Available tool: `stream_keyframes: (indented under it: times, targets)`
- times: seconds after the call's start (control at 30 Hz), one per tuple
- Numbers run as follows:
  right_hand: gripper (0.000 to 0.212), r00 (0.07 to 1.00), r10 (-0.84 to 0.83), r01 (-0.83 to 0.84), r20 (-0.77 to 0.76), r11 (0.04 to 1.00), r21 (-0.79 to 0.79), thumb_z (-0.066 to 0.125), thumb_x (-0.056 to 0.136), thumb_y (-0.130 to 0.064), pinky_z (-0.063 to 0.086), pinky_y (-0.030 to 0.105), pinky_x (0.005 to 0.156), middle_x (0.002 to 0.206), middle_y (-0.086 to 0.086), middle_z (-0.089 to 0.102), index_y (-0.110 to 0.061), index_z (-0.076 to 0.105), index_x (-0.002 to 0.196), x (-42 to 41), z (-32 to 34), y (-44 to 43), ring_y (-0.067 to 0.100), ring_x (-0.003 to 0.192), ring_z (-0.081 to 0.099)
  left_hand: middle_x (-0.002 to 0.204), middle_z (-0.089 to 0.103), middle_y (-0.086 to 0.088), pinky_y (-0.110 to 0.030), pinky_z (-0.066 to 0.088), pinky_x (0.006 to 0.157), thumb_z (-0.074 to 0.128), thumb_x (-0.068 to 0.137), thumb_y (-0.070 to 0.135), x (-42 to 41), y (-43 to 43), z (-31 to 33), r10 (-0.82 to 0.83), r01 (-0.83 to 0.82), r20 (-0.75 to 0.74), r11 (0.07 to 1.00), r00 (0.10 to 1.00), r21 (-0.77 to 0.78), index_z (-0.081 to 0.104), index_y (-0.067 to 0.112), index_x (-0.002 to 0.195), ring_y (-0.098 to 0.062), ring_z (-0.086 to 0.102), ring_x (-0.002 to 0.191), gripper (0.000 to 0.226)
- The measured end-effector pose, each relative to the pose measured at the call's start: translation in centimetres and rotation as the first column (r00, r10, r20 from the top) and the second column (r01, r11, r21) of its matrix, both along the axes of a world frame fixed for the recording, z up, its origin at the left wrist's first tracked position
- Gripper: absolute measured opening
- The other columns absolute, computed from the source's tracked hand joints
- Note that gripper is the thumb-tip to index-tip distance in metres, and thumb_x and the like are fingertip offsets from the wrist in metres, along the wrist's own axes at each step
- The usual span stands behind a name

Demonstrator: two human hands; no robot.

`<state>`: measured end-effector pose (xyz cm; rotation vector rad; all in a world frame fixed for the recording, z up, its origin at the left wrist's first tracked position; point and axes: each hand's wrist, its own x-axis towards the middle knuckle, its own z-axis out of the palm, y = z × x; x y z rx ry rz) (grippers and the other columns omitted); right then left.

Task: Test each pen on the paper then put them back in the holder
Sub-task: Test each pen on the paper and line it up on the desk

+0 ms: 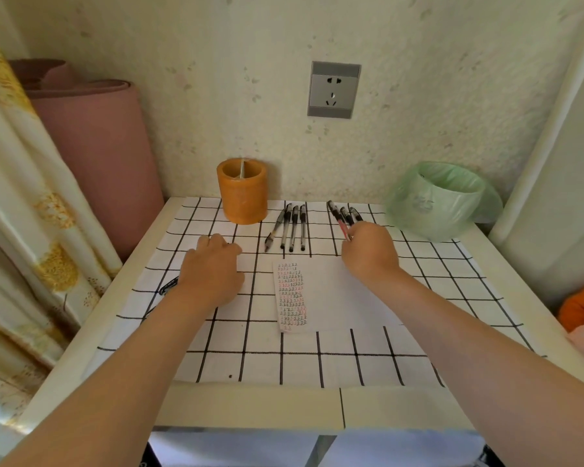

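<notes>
Head view, single moment.

- Right hand (368,251): fingers curled round the near ends of a bunch of pens (344,215). The caps are dark, one barrel is reddish, and the tips fan out toward the far wall. The hand sits just beyond the far right corner of the paper.
- Left hand (213,271): palm down on the checked cloth (284,362), knuckles up, fingers bent under at the far side. Cannot tell whether they hold anything. A dark pen (168,285) pokes out from beneath the wrist on its left side.
- Four pens (290,227): lying side by side on the cloth between the two hands, roughly parallel, caps toward the wall, just right of the holder.
- Holder (242,193): orange cylinder, upright at the far edge against the wall, with a divider visible inside — no pens seen in it.
- Paper (331,298): white sheet lying flat near centre, with rows of small black and red marks down its left strip.

Surroundings: green-bagged bin (442,200) at far right, wall socket (333,90) above, pink roll (98,156) and curtain (21,197) at left.
</notes>
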<state>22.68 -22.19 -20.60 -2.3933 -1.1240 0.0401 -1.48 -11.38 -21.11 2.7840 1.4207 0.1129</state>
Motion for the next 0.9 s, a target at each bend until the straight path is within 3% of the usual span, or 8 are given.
stream_keyframes:
  times: [0.13,0.4,0.57,0.7,0.9]
  targets:
    - [0.011,0.999,0.029,-0.028,0.045,0.999,-0.032,0.049,0.090,-0.006,0.034,0.028,0.059,0.083,0.010,0.059,-0.008,0.057,0.082,0.0,-0.5,1.1,0.032,0.078,0.057,0.138,0.042,-0.002,-0.036,0.036,0.102,0.049,0.097,0.040,-0.7,0.0,-0.5,-0.016,0.015,-0.022,0.999,1.000,-0.032,0.048,0.025,0.141,-0.022,0.035,0.128,0.046]
    - [0.019,0.983,0.077,-0.055,0.165,0.989,-0.136,0.052,0.087,-0.009,0.039,0.030,0.065,0.105,0.010,0.063,-0.010,0.064,0.102,0.0,-0.9,1.8,0.032,0.093,0.061,0.143,0.041,0.002,-0.035,0.035,0.107,0.053,0.097,0.037,-2.0,0.1,-0.3,-0.085,0.092,0.065,0.989,0.994,-0.117,0.042,0.027,0.146,-0.018,0.032,0.132,0.051]
    - [0.033,0.961,0.153,-0.125,0.229,0.983,-0.131,0.054,0.090,-0.011,0.050,0.034,0.076,0.125,0.011,0.057,-0.011,0.062,0.122,-2.2,0.0,2.9,0.032,0.104,0.062,0.129,0.048,0.002,-0.034,0.041,0.100,0.061,0.093,0.032,-3.6,0.6,0.4,-0.053,0.061,0.109,0.995,0.993,-0.078,0.049,0.028,0.137,-0.018,0.039,0.123,0.045]
    - [0.028,0.925,0.348,-0.344,0.152,0.938,-0.051,0.053,0.095,-0.019,0.050,0.032,0.076,0.116,0.002,0.059,-0.021,0.066,0.120,-6.6,0.9,4.0,0.024,0.100,0.063,0.113,0.050,0.004,-0.032,0.045,0.085,0.066,0.088,0.034,-5.7,0.5,1.1,0.030,-0.021,0.089,0.995,0.996,-0.098,0.055,0.027,0.119,-0.016,0.044,0.107,0.034]
    - [0.036,0.714,0.692,-0.688,0.109,0.722,-0.073,0.055,0.094,-0.014,0.051,0.037,0.089,0.122,-0.004,0.061,-0.027,0.064,0.127,-13.5,0.3,4.7,0.018,0.112,0.057,0.106,0.054,0.006,-0.028,0.043,0.071,0.067,0.086,0.041,-9.0,0.1,1.3,0.122,-0.118,0.018,0.983,0.992,-0.140,0.056,0.029,0.111,-0.014,0.052,0.093,0.030]
